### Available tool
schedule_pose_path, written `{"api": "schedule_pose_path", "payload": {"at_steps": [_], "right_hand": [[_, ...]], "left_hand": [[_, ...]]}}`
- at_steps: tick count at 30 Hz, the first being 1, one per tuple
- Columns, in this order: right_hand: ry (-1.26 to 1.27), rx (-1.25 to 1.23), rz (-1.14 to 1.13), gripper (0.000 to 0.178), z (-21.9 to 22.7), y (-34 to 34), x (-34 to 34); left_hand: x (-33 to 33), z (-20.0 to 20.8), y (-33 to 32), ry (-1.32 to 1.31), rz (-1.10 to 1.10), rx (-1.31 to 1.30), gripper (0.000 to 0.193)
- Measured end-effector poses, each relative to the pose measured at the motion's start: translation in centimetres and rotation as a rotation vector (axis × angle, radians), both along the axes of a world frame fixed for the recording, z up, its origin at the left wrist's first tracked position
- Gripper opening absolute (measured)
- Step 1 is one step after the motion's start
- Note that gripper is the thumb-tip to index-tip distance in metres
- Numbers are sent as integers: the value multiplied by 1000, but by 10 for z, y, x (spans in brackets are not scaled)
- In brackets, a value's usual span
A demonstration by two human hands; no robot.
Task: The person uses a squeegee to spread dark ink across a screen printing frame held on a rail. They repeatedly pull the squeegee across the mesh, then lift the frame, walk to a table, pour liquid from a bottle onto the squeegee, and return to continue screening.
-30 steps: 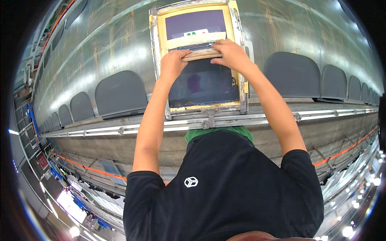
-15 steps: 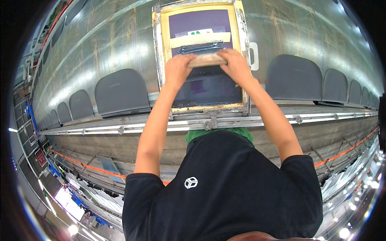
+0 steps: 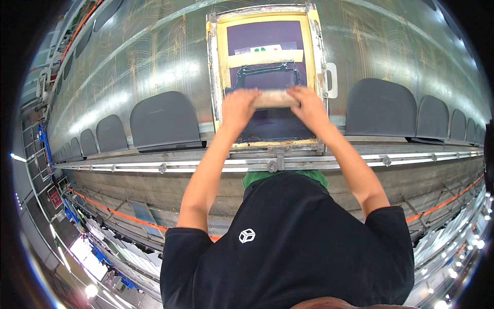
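Observation:
A wooden-handled squeegee lies crosswise over a screen printing frame, gripped at both ends. My left hand is closed round its left end and my right hand round its right end. The frame's mesh is dark purple, edged with yellow tape. Dark ink covers the near part of the mesh. Beyond the squeegee a dark ink outline shows, with a strip of cream tape above it. The squeegee's blade is hidden beneath the handle.
Dark grey rounded panels lie in a row along the long metal table, on both sides of the frame. A white handle juts from the frame's right side. A metal rail runs along the table's near edge.
Both hands have drawn the squeegee nearer to me across the mesh, uncovering more of the ink outline beyond it. The whole view has shifted slightly.

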State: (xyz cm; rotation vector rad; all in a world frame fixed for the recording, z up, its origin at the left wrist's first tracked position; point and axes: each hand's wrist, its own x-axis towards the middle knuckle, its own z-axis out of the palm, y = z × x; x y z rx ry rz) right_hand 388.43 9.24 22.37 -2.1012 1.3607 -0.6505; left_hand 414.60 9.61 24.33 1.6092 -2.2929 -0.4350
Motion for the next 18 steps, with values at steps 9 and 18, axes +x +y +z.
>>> {"api": "schedule_pose_path", "payload": {"at_steps": [9, 18], "right_hand": [[-1, 54, 13, 43, -7, 2, 0], [-138, 10, -568, 48, -31, -37, -77]], "left_hand": [[-10, -2, -1, -10, 35, 45, 35], [-16, -1, 79, -29, 67, 35, 45]]}}
